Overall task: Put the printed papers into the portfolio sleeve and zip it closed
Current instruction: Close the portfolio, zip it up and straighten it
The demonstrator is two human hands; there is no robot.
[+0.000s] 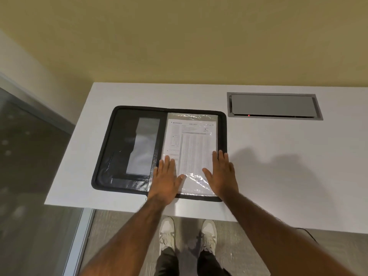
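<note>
**A:** Where are the papers (191, 144) at this point?

**B:** Inside the clear sleeve (192, 116) on the right half of the portfolio (121, 136). The portfolio lies open and flat on the white table (278, 156), near its front edge. The top of the sheet stops a little short of the sleeve's far edge.

**A:** And the person's hands?

**B:** Both are flat with fingers straight, gripping nothing. The left hand (166, 176) presses the sleeve's lower left, partly over the spine. The right hand (221, 172) presses the lower right, with its outer fingers reaching the black border. It looks like smoothing the plastic down.

**A:** How will the thing handle from here?

**B:** The sleeve is thin, glossy and crinkled, so it is probably slippery and quick to buckle. The paper inside is light and limp. The black covers look padded and stiffer, so they can likely take a firm grasp. For closing, the best hold is probably the outer edge of the left cover. That cover would fold over onto the right half while one hand holds the sleeve flat.

**A:** And the zip?

**B:** Its track (225, 136) runs round the border. The pull cannot be made out for certain, though a small shape at the front edge by the left wrist might be it. The corners are rounded, so the slider may drag there.
</note>
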